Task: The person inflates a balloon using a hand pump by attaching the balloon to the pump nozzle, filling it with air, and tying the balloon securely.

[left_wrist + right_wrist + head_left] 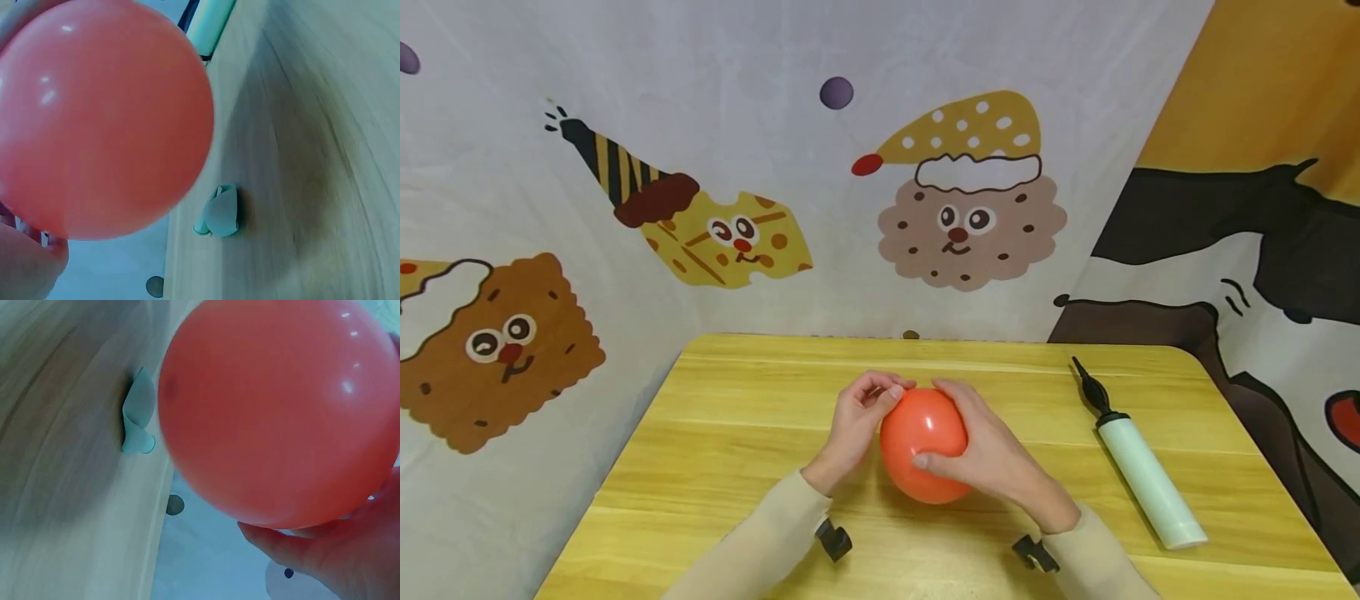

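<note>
An inflated red-orange balloon point(917, 454) is held above the wooden table between both hands. My right hand point(996, 458) grips its right side, the thumb across the near face and the fingers round the far side. At the balloon's upper left, my left hand point(852, 425) has curled fingers with the thumb tip against the edge, pinching there. The balloon's neck is hidden. Its round body fills much of the left wrist view, where the balloon point(106, 125) hides most of the hands. A limp teal balloon point(139, 412) lies on the table beyond it.
A hand pump point(1150, 479) with a pale green barrel and black nozzle lies at the right of the wooden table point(737, 433). Behind the table hangs a white cloth point(760, 108) printed with cartoon biscuits and cheese.
</note>
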`<state>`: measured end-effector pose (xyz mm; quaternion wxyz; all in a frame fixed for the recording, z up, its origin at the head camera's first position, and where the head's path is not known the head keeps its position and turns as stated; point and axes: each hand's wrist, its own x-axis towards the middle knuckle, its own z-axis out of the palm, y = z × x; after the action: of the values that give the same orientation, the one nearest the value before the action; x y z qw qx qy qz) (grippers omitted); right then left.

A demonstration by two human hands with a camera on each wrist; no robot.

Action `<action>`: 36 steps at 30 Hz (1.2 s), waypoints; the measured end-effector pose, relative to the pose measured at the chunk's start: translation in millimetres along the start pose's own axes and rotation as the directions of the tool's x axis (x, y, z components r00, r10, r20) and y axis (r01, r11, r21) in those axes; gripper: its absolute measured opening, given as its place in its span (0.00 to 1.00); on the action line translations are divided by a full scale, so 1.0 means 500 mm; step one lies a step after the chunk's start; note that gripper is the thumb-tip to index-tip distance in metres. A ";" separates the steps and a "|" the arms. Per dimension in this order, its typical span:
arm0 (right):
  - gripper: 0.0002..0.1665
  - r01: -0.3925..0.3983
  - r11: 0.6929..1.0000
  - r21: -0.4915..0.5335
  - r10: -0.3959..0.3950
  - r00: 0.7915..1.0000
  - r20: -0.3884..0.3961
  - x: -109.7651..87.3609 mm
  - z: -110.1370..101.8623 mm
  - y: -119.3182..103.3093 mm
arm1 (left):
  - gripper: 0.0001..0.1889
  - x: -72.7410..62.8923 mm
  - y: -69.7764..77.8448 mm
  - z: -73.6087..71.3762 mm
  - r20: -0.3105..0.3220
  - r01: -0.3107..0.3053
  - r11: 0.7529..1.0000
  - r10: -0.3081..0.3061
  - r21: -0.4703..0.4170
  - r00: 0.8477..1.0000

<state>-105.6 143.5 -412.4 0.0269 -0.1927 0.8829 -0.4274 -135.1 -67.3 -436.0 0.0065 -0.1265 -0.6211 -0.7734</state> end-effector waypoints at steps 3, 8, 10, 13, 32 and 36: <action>0.55 0.002 1.000 0.004 -0.002 1.000 0.012 -0.004 -0.002 0.005 | 0.10 0.001 0.004 -0.003 -0.013 0.011 1.000 -0.011 0.005 1.000; 0.52 -0.032 0.999 0.003 0.032 0.999 0.024 -0.011 -0.009 0.011 | 0.04 0.007 0.020 -0.012 -0.102 -0.002 1.000 -0.001 -0.022 0.995; 0.52 -0.044 0.999 0.008 0.044 0.999 0.029 -0.014 -0.012 0.012 | 0.05 0.012 0.025 -0.015 -0.135 -0.024 0.999 0.018 -0.038 0.991; 0.52 -0.050 0.999 0.012 0.050 0.998 0.029 -0.015 -0.012 0.010 | 0.04 0.014 0.026 -0.018 -0.129 -0.033 0.999 0.030 -0.026 0.991; 0.53 -0.034 0.999 0.015 0.035 0.999 -0.024 -0.003 0.000 0.000 | 0.20 -0.006 0.002 -0.020 0.092 0.015 0.999 -0.018 0.031 0.996; 0.54 -0.063 0.997 0.038 0.064 0.998 -0.025 -0.002 -0.002 0.004 | 0.26 -0.013 -0.001 -0.036 0.104 0.030 1.000 -0.029 -0.005 0.994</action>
<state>-105.6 145.4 -413.3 0.0326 -0.1585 0.8807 -0.4451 -132.5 -85.3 -441.4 -0.0377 -0.1575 -0.6197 -0.7679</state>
